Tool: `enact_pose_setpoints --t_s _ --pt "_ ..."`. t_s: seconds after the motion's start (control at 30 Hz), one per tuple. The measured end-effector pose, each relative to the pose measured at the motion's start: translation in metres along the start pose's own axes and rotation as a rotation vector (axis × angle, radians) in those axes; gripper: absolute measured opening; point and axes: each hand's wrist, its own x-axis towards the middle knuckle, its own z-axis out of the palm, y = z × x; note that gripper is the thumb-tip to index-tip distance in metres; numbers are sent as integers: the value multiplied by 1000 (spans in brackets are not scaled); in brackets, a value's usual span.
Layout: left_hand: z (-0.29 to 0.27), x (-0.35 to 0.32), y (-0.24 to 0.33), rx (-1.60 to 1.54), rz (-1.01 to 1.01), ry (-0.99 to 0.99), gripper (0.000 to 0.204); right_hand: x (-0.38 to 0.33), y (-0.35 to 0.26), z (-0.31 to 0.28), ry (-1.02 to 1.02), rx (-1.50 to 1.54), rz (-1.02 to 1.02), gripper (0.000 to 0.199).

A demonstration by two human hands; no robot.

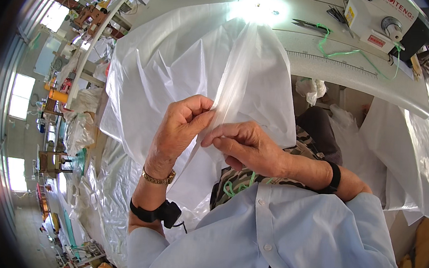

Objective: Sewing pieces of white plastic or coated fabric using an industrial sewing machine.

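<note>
A large sheet of translucent white plastic (163, 73) spreads over the sewing machine's table and hangs down toward my lap. A folded, layered strip of it (232, 79) runs from under the bright lamp at the needle area down to my hands. My left hand (187, 119) is closed, pinching the strip's left edge between thumb and fingers. Just below and to the right, my right hand (249, 144) pinches the same edge with thumb and forefinger. The fingertips of both hands are close together. The needle area is lost in the lamp's glare (258, 9).
The sewing machine head (382, 21) stands at the far right. Dark thread snips (311, 25) lie on the table (407, 89) beside green thread (351, 53) and a printed ruler. More plastic sheeting (401, 155) hangs at the right; crumpled sheets (112, 196) lie at the left.
</note>
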Motion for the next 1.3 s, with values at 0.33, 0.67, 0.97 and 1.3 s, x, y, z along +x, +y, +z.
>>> enact_pose_setpoints --t_s 0.33,0.67,0.97,1.3 --pt "9 2 -13 -121 -6 45 24 7 3 7 -50 -462 -121 21" --pt "-8 -1 -9 246 103 174 22 -22 26 -68 730 -1170 -562 23" --pt "-10 -2 -6 103 75 201 16 -47 74 -121 1071 -948 -57 23" --pt "6 -1 17 418 159 133 7 -24 -9 -41 414 -553 -184 18"
